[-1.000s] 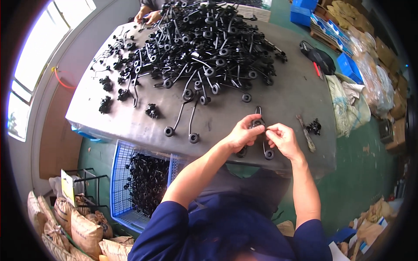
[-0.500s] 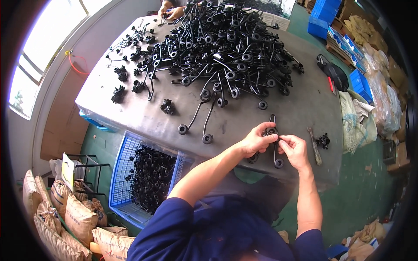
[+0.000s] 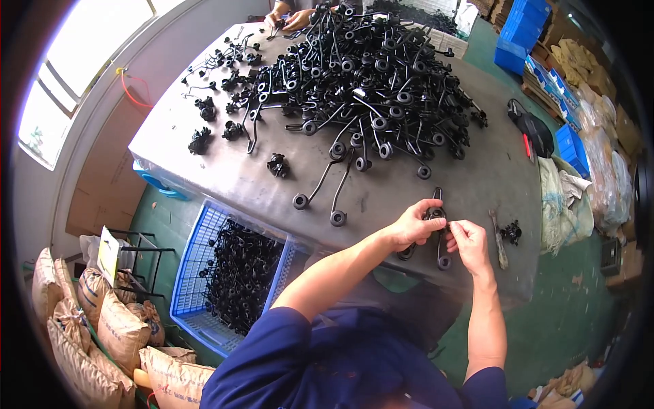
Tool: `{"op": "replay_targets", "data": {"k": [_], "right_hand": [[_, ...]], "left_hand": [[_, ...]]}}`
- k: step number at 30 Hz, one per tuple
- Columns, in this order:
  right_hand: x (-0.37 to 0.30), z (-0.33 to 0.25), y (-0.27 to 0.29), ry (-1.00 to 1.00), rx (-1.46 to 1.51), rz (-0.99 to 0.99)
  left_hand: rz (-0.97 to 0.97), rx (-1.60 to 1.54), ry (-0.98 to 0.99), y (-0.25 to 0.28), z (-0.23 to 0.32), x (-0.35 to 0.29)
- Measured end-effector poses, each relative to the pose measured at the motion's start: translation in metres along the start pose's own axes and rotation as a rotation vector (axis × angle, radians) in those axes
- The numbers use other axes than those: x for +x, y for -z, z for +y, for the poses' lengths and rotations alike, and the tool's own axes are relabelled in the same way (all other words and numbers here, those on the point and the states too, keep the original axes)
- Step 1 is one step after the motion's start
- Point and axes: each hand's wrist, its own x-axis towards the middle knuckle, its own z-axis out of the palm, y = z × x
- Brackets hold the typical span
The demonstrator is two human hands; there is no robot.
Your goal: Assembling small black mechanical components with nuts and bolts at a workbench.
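Observation:
Near the front edge of the table, my left hand (image 3: 415, 226) is closed around a black rod part with ring-shaped ends (image 3: 444, 262). A loop of it sticks out beyond my fingers, and one ring hangs below them. Thumb and fingertips of my right hand (image 3: 470, 244) are pinched at the same part, beside the left thumb; any tiny piece between them is too small to make out. Two similar black rods with rings (image 3: 338, 217) lie to the left of my hands. Right of them are a worn metal tool (image 3: 499, 238) and a small black cluster of parts (image 3: 511, 233).
A large heap of black rod parts (image 3: 368, 88) covers the table's far middle, with small black clusters (image 3: 278, 165) to its left. A blue crate (image 3: 187, 286) of black parts stands below the left edge. Another person's hands (image 3: 298, 20) work at the far side.
The whole view has shifted slightly, so things sit a little further right. Both hands keep hold of the rod part at the same spot, with only small finger movement.

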Motion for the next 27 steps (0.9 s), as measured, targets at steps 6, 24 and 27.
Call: {"op": "replay_targets", "data": {"k": [6, 24, 27], "right_hand": [[0.0, 0.018, -0.006, 0.295, 0.071, 0.064], [0.004, 0.028, 0.003, 0.246, 0.103, 0.012], [0.003, 0.026, -0.004, 0.383, 0.063, 0.06]], "left_hand": [[-0.004, 0.005, 0.011, 0.002, -0.001, 0.002], [-0.006, 0.017, -0.006, 0.0, -0.004, 0.004], [-0.021, 0.011, -0.007, 0.003, -0.005, 0.004]]}}
